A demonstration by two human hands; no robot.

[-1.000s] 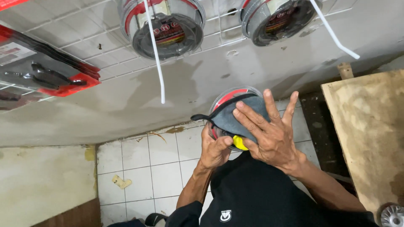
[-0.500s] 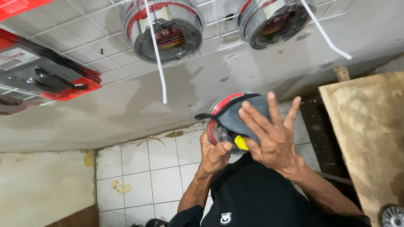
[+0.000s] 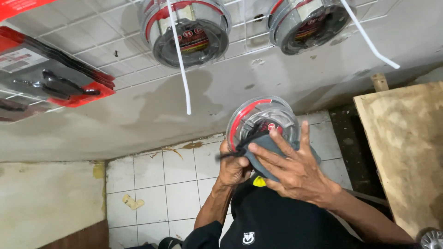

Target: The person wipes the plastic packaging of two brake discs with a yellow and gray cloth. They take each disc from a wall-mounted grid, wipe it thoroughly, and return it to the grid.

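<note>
Your right hand (image 3: 295, 173) lies flat with fingers spread over a grey cloth (image 3: 267, 154), pressing it onto a round clear plastic pack (image 3: 263, 122) with a red band. Your left hand (image 3: 233, 166) is curled tight around the pack's lower left edge and pinches a black strap or cord there; the view is poor, so that dark strip may be part of the cloth. The pack sits in front of your chest, just above your black shirt (image 3: 277, 221). It looks light and stiff, and its smooth shell could be slippery, so the rim is the best place to grip it. The cloth is soft and floppy. Inside the clear shell you can see a dark coil with a red label. Farther off, two more round packs (image 3: 187, 30) of the same kind hang on a white wire grid (image 3: 97, 41), each holding a dark coil too. A flat red pack (image 3: 55, 85) with black tools hangs at the left. A wooden board (image 3: 406, 152) leans at the right, over white floor tiles (image 3: 152, 184).
</note>
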